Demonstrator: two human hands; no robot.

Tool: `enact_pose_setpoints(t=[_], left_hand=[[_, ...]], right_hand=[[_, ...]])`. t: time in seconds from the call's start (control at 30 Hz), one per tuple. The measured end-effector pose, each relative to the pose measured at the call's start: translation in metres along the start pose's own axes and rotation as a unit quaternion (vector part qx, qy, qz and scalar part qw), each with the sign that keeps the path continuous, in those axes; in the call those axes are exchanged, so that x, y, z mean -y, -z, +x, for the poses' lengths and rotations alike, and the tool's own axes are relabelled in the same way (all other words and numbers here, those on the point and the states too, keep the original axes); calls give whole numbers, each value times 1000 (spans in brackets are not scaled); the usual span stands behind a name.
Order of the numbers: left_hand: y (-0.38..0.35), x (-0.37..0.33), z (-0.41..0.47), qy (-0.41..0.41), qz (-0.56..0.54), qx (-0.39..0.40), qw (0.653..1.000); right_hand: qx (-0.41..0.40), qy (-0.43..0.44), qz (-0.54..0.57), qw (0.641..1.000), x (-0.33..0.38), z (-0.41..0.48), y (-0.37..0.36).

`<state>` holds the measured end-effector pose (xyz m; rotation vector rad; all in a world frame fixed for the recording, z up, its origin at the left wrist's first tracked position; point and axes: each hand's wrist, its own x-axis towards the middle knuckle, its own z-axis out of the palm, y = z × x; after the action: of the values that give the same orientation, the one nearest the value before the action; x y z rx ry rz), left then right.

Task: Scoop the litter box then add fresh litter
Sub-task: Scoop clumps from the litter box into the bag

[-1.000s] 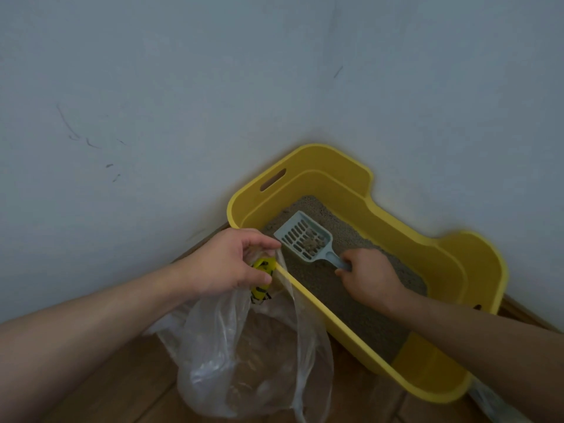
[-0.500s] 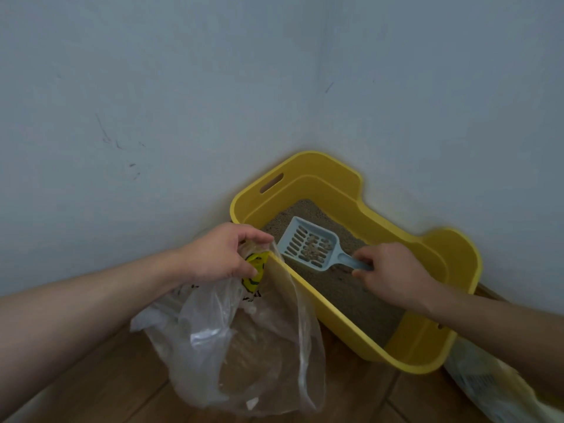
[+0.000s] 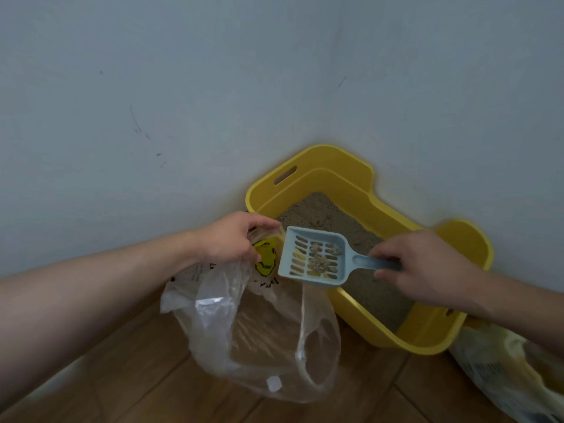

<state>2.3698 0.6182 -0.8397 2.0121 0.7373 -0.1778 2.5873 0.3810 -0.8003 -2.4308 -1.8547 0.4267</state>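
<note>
I see my left hand (image 3: 232, 239) holding up a clear, thin plastic bag (image 3: 259, 331). Its fingers (image 3: 262, 222) are curled and pinch the top edge of the bag, so the mouth hangs open. The bag has a yellow print (image 3: 265, 257) near the top, and its bottom rests on the brown wooden floor (image 3: 122, 377).

My right hand (image 3: 421, 267) holds a light blue plastic scoop with slots (image 3: 314, 257). The thumb and fingers pinch the short handle from both sides. The scoop is lifted up, almost flat, over the near left edge of the box, with its front just beside the open bag. Small pale clumps (image 3: 320, 261) sit in the scoop on the slots.

The yellow plastic litter box (image 3: 332, 178) stands in the corner, close to two pale grey walls (image 3: 152, 87). It holds grey-brown sandy litter (image 3: 320, 209).

A white and yellow printed bag (image 3: 503, 370) lies on the floor at the right, near the box. I cannot read its print.
</note>
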Motion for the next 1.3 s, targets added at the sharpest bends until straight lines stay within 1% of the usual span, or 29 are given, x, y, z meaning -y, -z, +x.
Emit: enact_pose_setpoints(t=[0.17, 0.4, 0.77, 0.97, 1.2, 1.3], left_hand=[[1, -3, -3, -4, -28, 11, 1000], [-2, -8, -10, -30, -49, 23, 998], [-1, 11, -3, -45, -140, 58, 987], [-2, 16, 3, -46, -181, 62, 980], [-1, 11, 3, -41, -179, 56, 981], [2, 6, 4, -26, -186, 53, 981]], right_hand=[[51, 86, -15, 995, 22, -5, -2], [108, 133, -61, 983, 47, 11, -17], [110, 195, -101, 969, 58, 39, -21], [128, 191, -93, 969, 56, 49, -21], [133, 188, -51, 972, 48, 54, -25], [139, 184, -30, 973, 42, 54, -23]])
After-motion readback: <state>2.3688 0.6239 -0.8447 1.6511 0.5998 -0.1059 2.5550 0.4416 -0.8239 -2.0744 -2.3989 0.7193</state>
